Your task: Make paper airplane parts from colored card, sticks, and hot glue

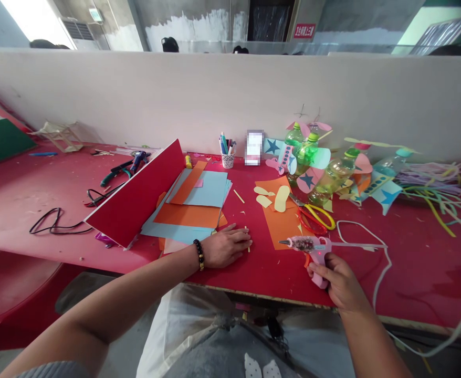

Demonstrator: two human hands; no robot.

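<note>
My right hand [338, 281] is wrapped around the grip of a pink hot glue gun [317, 252], a small red light lit on its side. The nozzle points left above the red table, and a clear glue stick runs out of the back. My left hand [226, 247], a beaded bracelet at its wrist, rests low on the table near the front edge. Its fingertips are closed on a short thin wooden stick [249, 249], mostly covered by the fingers. Another little wooden stick [239, 196] lies farther back. Orange paper [272, 220] with cream cut-outs [281, 198] lies between the hands.
Scissors [319, 218] lie behind the glue gun. Plastic bottles [338, 173] decorated as planes stand back right. Blue and orange sheets [187, 216] lie left, beside a slanted red board [144, 194]. A pen cup [228, 160] and phone [254, 147] stand at the wall. A white cord [380, 273] trails right.
</note>
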